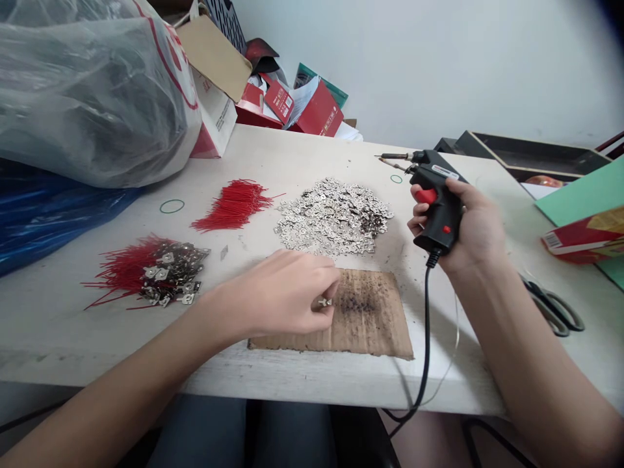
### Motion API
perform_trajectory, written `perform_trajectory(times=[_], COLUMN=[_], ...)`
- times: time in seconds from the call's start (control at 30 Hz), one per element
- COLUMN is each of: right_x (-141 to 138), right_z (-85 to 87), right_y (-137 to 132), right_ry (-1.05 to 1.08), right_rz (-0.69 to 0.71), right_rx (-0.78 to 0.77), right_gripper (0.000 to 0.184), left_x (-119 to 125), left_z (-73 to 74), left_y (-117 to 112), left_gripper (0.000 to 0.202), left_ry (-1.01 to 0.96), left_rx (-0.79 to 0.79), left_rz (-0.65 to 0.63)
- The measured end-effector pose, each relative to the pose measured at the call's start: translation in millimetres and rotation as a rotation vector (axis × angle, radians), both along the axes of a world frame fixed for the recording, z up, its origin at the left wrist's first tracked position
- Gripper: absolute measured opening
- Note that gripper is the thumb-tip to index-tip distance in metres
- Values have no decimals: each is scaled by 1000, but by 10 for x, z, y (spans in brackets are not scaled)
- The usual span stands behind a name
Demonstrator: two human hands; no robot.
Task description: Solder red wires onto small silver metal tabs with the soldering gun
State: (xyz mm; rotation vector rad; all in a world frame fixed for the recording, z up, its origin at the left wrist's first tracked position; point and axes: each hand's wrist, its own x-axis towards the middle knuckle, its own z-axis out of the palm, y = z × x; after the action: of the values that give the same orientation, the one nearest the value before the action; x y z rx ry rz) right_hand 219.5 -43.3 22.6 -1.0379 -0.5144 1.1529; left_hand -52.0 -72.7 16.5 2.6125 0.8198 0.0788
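Note:
My right hand is wrapped round the pistol grip of a black soldering gun with a red trigger, its tip pointing left above the table. Over a scorched cardboard piece, my left hand is closed, with a small metal tab showing between its fingers. Behind it lies a heap of silvery metal tabs. A bundle of red wires is farther left. Nearer on the left, a pile of red wires with metal tabs on their ends rests on the table.
A large plastic bag fills the back left, beside red and white boxes. Scissors lie right of my right forearm. The gun's black cord hangs over the table's front edge. Green rubber bands lie about.

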Motion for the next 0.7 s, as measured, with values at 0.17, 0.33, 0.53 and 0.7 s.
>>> perform_trajectory(times=[0.17,0.33,0.53,0.7], right_x=[-7,-2,15,11], right_z=[5,0,-14,-17], right_y=[-8,-1,8,11], right_ry=[7,3,-2,11], right_rz=[-11,-2,16,7], right_rx=[-6,-6,7,11], right_gripper=[21,24,23,20], left_x=[10,22,19,16], left_z=[60,102,74,55], left_y=[-43,-108,-97,-77], left_gripper=[25,47,51,57], left_ry=[-2,41,105,86], left_rx=[-24,-97,-49,-9], left_rz=[11,-34,-23,-9])
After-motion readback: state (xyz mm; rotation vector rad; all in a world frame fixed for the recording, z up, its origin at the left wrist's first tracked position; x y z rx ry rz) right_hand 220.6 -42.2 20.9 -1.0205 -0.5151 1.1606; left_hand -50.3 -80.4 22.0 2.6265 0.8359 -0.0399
